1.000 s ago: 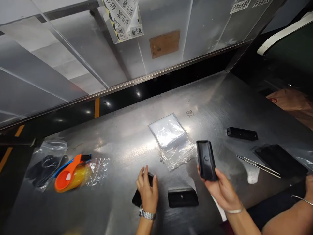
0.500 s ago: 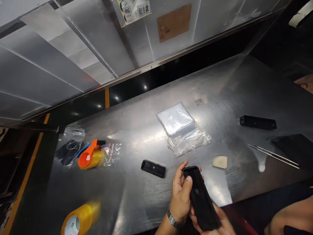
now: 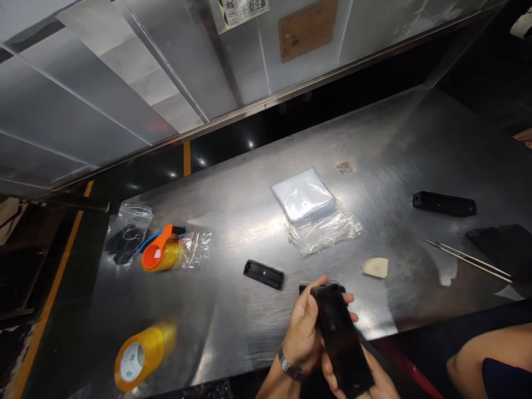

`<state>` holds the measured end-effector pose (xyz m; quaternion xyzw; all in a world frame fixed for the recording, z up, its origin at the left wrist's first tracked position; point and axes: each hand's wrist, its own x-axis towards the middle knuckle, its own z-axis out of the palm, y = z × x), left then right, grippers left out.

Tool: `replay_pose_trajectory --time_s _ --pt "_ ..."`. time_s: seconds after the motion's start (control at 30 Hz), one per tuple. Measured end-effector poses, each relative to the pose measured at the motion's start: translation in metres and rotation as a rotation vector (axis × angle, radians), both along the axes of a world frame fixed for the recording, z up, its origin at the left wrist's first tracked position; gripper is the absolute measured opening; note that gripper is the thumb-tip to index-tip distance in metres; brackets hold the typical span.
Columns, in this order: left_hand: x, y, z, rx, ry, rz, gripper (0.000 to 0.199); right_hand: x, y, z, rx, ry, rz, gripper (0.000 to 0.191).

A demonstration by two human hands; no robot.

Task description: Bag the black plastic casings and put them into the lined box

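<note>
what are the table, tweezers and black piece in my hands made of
Table: brushed-looking metal, by its streaky shine and fine scratches. Tweezers: probably bare metal, with a silvery glint. Black piece: likely smooth plastic, maybe coated metal; evenly dark, faint highlights.

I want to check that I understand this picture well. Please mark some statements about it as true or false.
1. The left hand and right hand hold a black part. True.
2. The watch is on the right wrist. False: the watch is on the left.
3. Tweezers lie right of the beige block. True.
4. The orange holder touches the tweezers. False: the orange holder is far left of them.
</note>
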<state>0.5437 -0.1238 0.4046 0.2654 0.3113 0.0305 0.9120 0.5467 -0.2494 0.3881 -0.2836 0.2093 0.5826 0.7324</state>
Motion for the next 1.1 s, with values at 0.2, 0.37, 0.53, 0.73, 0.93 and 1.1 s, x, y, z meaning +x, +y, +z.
replay_pose_trajectory --time_s 0.2,0.37,0.53,0.73,0.93,1.1 --pt "-0.021 0.012 -0.008 0.219 -0.239 -0.172 0.062 0.016 -0.010 -0.006 -0.518 -0.648 0.045 0.032" --pt "-0.028 0.016 -0.006 0.391 -0.281 -0.231 0.061 0.033 -0.012 0.028 -0.599 -1.059 0.101 0.035" --pt "-0.033 0.016 0.000 0.521 -0.271 -0.313 0.059 0.039 -0.001 0.058 -0.455 -1.081 0.217 0.030" --pt "-0.041 0.017 0.002 0.595 -0.337 -0.373 0.055 0.044 -0.002 0.061 -0.415 -0.878 0.316 0.031" --pt "-0.045 0.015 0.006 0.729 -0.321 -0.411 0.055 0.046 -0.009 0.061 -0.388 -0.799 0.335 0.036" --pt "-0.048 0.011 0.009 0.787 -0.324 -0.397 0.053 0.034 -0.011 0.066 -0.364 -0.782 0.371 0.037"
